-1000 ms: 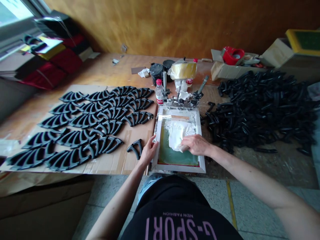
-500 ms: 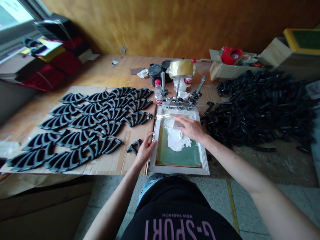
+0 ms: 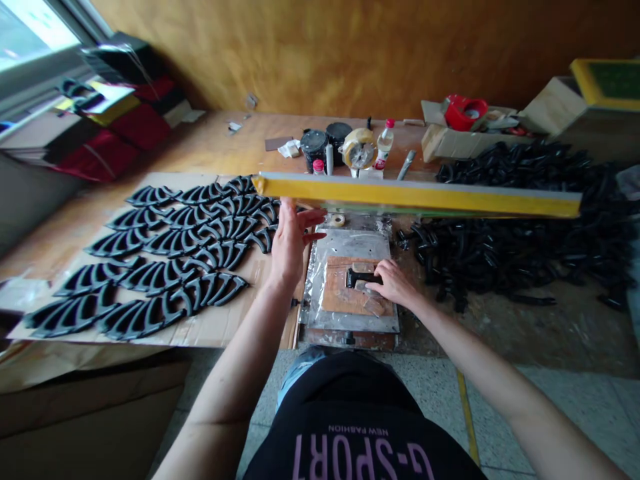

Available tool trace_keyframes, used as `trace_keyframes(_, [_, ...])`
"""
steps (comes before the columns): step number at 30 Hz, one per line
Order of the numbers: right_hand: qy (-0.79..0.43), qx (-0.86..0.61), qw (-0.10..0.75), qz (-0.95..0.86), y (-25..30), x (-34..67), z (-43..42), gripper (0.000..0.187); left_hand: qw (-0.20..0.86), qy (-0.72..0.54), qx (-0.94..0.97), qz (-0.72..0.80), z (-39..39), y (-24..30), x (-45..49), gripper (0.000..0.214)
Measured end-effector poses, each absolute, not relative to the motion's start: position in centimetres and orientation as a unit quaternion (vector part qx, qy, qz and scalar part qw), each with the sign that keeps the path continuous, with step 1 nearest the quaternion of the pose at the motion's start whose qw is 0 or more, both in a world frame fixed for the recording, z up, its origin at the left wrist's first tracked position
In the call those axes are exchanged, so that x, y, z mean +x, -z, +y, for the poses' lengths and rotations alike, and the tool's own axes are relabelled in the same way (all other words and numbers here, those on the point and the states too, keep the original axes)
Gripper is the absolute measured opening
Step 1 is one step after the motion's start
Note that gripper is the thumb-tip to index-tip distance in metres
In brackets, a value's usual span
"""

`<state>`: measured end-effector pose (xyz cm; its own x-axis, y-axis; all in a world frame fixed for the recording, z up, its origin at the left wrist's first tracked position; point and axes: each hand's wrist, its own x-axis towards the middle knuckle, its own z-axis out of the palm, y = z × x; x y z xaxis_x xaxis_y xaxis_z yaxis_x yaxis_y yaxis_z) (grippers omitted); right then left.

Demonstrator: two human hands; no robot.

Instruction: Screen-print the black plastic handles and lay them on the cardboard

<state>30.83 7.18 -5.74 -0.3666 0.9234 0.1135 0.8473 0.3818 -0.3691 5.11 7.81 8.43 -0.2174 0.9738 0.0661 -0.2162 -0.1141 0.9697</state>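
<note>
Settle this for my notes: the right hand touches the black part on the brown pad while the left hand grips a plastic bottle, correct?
No: the head view shows the left hand open, holding nothing, below the yellow-framed screen; the right hand touches the black part on the brown pad.

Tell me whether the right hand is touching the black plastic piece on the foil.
Touching. The head view shows the right hand with its fingertips on the end of the black plastic piece.
</note>
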Motion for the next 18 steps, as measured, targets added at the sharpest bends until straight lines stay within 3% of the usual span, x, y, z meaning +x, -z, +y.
trace_keyframes(3, [-0.154, -0.582, 0.108, -0.791, 5.8, 28.2, 5.7, 0.014, 0.533, -0.58, 0.349, 0.508, 4.5, -5.3, 6.9, 0.056])
trace_keyframes(6, [-0.202, -0.613, 0.152, -0.749, 4.3, 25.5, 3.6, 0.013, 0.682, -0.396, 0.286, 0.544, -0.4, -1.1, 9.0, 0.061])
trace_keyframes(8, [-0.224, -0.544, 0.19, -0.786, 3.6, 24.0, 2.3, 0.013, 0.71, -0.368, 0.243, 0.549, -2.9, 1.1, 9.6, 0.058])
trace_keyframes(11, [-0.225, -0.445, 0.207, -0.842, 3.5, 25.2, 2.4, 0.012, 0.672, -0.401, 0.212, 0.586, -4.5, 3.3, 7.3, 0.05])
trace_keyframes(13, [-0.167, -0.49, 0.191, -0.834, 4.2, 29.1, 4.2, 0.022, 0.607, -0.407, 0.225, 0.645, -4.6, 4.7, 3.5, 0.046])
trace_keyframes(16, [-0.057, -0.568, 0.107, -0.814, 6.3, 37.6, 7.6, 0.025, 0.482, -0.383, 0.235, 0.752, -4.7, 7.1, -3.3, 0.04])
trace_keyframes(18, [-0.062, -0.572, 0.052, -0.816, 7.9, 42.7, 9.0, 0.021, 0.426, -0.322, 0.251, 0.807, -4.8, 8.7, -6.7, 0.038])
